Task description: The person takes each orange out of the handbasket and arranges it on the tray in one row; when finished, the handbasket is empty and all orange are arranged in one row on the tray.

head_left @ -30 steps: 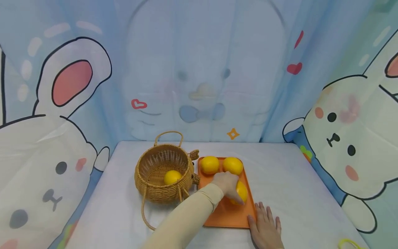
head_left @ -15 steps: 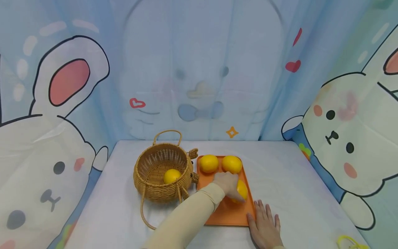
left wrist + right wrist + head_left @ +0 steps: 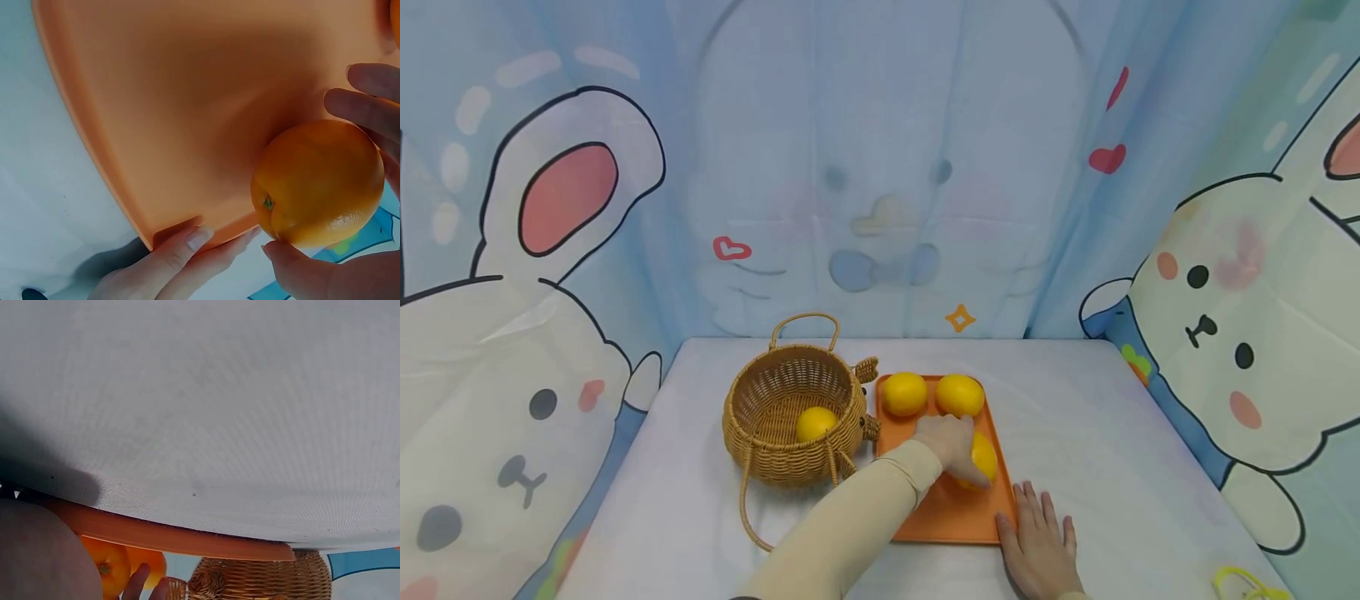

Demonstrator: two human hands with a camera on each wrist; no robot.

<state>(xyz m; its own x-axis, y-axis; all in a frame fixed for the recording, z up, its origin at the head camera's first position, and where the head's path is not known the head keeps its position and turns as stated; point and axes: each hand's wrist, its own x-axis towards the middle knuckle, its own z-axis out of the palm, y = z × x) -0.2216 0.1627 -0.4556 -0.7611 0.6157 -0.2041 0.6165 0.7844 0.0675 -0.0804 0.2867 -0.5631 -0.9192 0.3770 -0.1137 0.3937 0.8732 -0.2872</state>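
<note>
My left hand (image 3: 953,446) reaches across onto the orange tray (image 3: 943,517) and grips a yellow-orange fruit (image 3: 983,458) with curled fingers. The left wrist view shows the fruit (image 3: 317,182) held between fingers and thumb, close above the tray (image 3: 162,112). Two more fruits (image 3: 905,393) (image 3: 959,395) lie at the tray's far end. My right hand (image 3: 1037,546) lies flat on the white table, fingers straight, touching the tray's near right corner. A wicker basket (image 3: 760,450) left of the tray holds one fruit (image 3: 816,423).
The white table (image 3: 1097,433) is walled by blue cartoon-rabbit curtains on three sides. The basket's long handle (image 3: 747,517) trails toward the near edge. A yellow object (image 3: 1238,582) shows at the near right corner.
Almost nothing has moved. My left hand stays on the same fruit and my right hand stays at the tray corner; the view shifted slightly.
</note>
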